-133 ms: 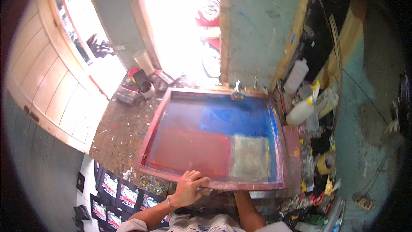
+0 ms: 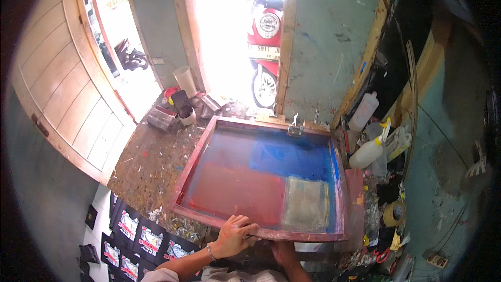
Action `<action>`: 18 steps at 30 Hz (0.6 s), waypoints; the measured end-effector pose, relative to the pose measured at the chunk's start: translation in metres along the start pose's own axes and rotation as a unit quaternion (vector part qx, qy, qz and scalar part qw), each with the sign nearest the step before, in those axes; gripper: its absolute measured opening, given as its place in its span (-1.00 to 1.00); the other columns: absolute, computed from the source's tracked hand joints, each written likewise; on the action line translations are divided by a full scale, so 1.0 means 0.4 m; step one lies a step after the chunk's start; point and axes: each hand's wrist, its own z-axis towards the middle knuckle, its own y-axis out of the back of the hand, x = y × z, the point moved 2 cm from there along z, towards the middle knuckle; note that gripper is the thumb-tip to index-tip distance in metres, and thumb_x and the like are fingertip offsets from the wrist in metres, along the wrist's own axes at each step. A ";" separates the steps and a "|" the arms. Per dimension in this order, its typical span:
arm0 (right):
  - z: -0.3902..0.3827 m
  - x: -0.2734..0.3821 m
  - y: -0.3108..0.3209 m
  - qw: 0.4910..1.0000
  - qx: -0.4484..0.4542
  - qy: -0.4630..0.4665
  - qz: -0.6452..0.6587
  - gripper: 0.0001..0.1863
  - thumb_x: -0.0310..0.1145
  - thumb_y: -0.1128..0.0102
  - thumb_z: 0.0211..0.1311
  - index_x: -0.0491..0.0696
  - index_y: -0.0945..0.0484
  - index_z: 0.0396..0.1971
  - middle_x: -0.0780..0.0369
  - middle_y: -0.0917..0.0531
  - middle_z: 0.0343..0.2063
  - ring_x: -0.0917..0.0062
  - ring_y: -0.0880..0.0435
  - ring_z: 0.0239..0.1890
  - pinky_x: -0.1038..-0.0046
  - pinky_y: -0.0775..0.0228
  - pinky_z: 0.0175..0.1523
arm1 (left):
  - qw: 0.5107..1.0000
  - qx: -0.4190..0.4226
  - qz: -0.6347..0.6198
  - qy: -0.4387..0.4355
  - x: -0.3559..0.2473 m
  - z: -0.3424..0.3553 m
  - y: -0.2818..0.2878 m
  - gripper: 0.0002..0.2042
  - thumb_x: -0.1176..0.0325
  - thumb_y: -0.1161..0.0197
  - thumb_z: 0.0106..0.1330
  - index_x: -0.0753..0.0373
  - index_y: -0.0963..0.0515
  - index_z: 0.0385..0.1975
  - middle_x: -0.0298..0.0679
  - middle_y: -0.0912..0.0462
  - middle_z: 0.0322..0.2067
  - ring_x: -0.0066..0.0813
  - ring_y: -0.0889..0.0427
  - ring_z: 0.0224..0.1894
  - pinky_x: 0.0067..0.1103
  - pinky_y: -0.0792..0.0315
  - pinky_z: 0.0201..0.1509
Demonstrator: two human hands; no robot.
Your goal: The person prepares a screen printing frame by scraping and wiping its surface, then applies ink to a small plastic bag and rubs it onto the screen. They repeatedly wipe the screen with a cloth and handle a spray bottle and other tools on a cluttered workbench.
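Gripping the frame point(image 2: 308, 236) at six o'clock, left hand point(image 2: 234, 236) steadied it; right hand point(image 2: 284, 253) grip unclear; levelness seemed required next.

At the desk's point(image 2: 151, 159) near edge, the left forearm point(image 2: 188, 265) slants in from the lower left to the left hand point(image 2: 236, 235), back upward and fingers curled, while the right forearm point(image 2: 296, 272) rises steeply to the right hand point(image 2: 283, 252), lower, fingertips hidden.
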 end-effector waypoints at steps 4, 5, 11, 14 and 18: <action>-0.218 0.265 -0.137 0.984 -0.026 -0.050 -0.166 -0.79 -0.50 -0.28 0.32 -0.08 -0.71 -0.07 0.26 -0.72 -0.24 0.63 -0.64 -0.22 0.57 -0.50 -0.11 | 0.999 -0.002 -0.042 -0.030 0.001 0.018 -0.040 -0.63 0.29 -0.53 0.04 0.13 -0.65 -0.11 -0.25 -0.51 -0.32 -0.24 -0.52 -0.19 -0.36 -0.36 -0.11; -0.237 0.341 -0.169 0.979 0.027 -0.053 -0.193 -0.78 -0.54 -0.29 0.29 -0.10 -0.71 -0.08 0.27 -0.72 -0.25 0.67 -0.62 -0.26 0.61 -0.48 -0.16 | 0.999 0.004 -0.031 -0.020 0.001 0.006 -0.041 -0.64 0.29 -0.52 0.05 0.13 -0.65 -0.13 -0.25 -0.52 -0.31 -0.25 -0.53 -0.18 -0.36 -0.36 -0.10; -0.168 0.667 -0.136 0.925 0.098 0.046 -0.365 -0.75 -0.69 -0.19 0.20 -0.12 -0.71 -0.17 0.26 -0.71 -0.19 0.59 -0.65 -0.13 0.49 -0.50 0.04 | 1.000 -0.018 0.003 -0.005 0.017 -0.015 -0.046 -0.72 0.32 -0.48 0.05 0.13 -0.62 -0.23 -0.22 -0.52 -0.31 -0.19 -0.54 -0.17 -0.33 -0.37 -0.10; -0.010 0.714 -0.061 0.915 0.027 0.106 -0.388 -0.79 -0.58 -0.16 0.32 -0.14 -0.64 -0.09 0.29 -0.68 -0.18 0.57 -0.63 -0.14 0.47 -0.50 0.00 | 1.000 -0.012 0.004 -0.003 0.025 -0.010 -0.071 -0.75 0.34 -0.47 0.01 0.14 -0.61 -0.30 -0.16 -0.52 -0.32 -0.10 -0.52 -0.20 -0.27 -0.37 -0.11; 0.164 0.742 -0.001 0.799 -0.030 0.197 -0.567 -0.73 -0.49 -0.24 0.20 -0.19 -0.64 -0.09 0.09 -0.73 -0.24 0.34 -0.75 -0.12 0.37 -0.52 0.07 | 0.998 -0.017 -0.051 0.035 0.021 -0.016 -0.094 -0.67 0.42 -0.52 -0.04 0.20 -0.64 -0.22 -0.23 -0.53 -0.31 -0.17 -0.51 -0.20 -0.32 -0.37 -0.07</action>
